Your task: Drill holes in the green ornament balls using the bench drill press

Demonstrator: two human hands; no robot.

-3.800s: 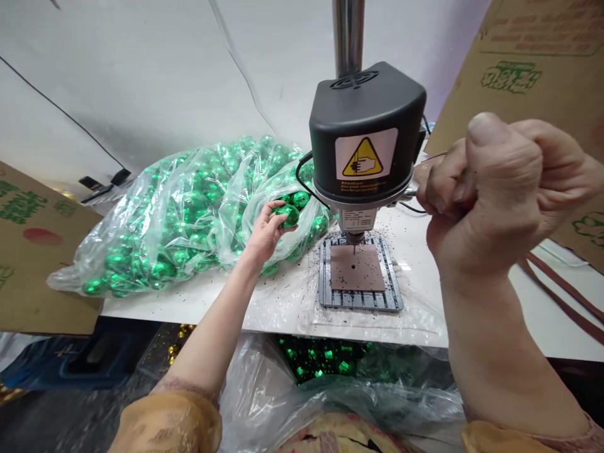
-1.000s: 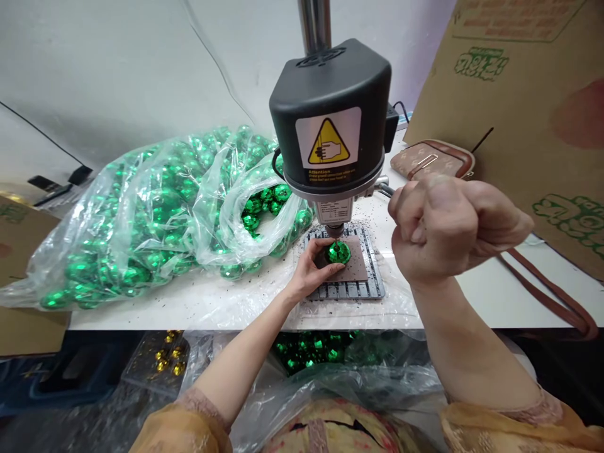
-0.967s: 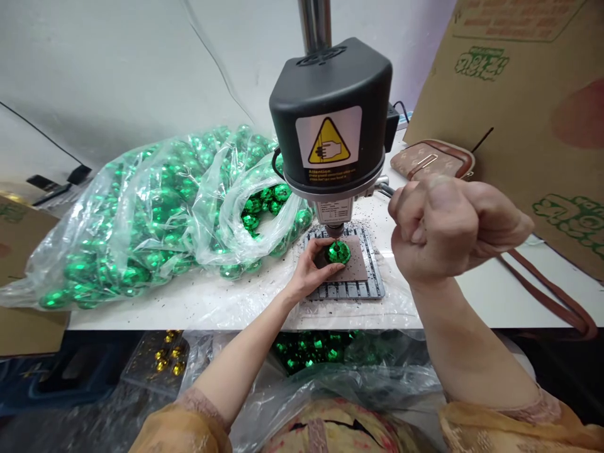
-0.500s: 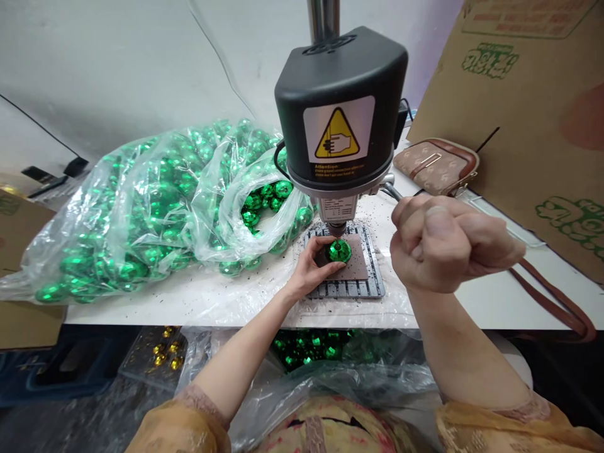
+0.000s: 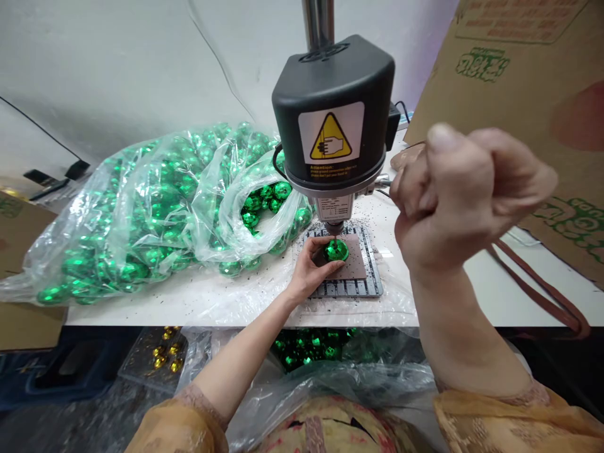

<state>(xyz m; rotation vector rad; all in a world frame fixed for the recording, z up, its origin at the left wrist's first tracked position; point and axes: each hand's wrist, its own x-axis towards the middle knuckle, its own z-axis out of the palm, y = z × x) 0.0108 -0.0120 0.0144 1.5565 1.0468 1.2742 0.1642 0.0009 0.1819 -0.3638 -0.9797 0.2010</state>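
Observation:
A shiny green faceted ball rests on a brown pad over the slotted metal base plate of a drill press. The drill's tip meets the top of the ball. My left hand grips the ball from the left, between thumb and fingers. At the right, raised beside the black drill head, my right hand is closed round the lever, whose grip end is hidden in the fist.
A clear plastic bag of green balls lies left of the press. Cardboard leans at the right, near a brown strap. More green balls sit below the table edge, gold balls lower left. Dark shavings surround the base.
My right hand has moved up and a little right, now covering most of the patterned purse. The drill head appears slightly lower and further left. My left hand stays on the ball.

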